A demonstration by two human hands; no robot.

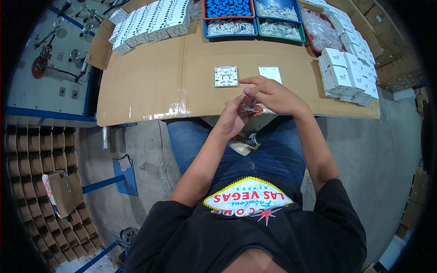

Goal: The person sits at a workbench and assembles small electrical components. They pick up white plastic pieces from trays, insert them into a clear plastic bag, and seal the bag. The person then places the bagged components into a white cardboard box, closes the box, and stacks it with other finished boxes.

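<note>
In front of my lap, my left hand [233, 119] and my right hand [274, 96] meet at the table's near edge. Between their fingers is a small clear plastic bag [249, 106]; what it contains, if anything, is too small to make out. My left hand is palm up beneath it, while my right hand reaches over from the right with its index finger stretched out. Just beyond them lies an open white square box [226, 77] with a moulded insert showing. A flat white piece [270, 74] lies beside it, partly covered by my right hand.
Stacks of white boxes [154, 22] stand at the far left, and more white boxes [348, 75] at the right. Along the back are a red tray [227, 18] of blue parts, trays [280, 40] of white parts, and clear bags [321, 29]. Cardboard [141, 77] covers the table.
</note>
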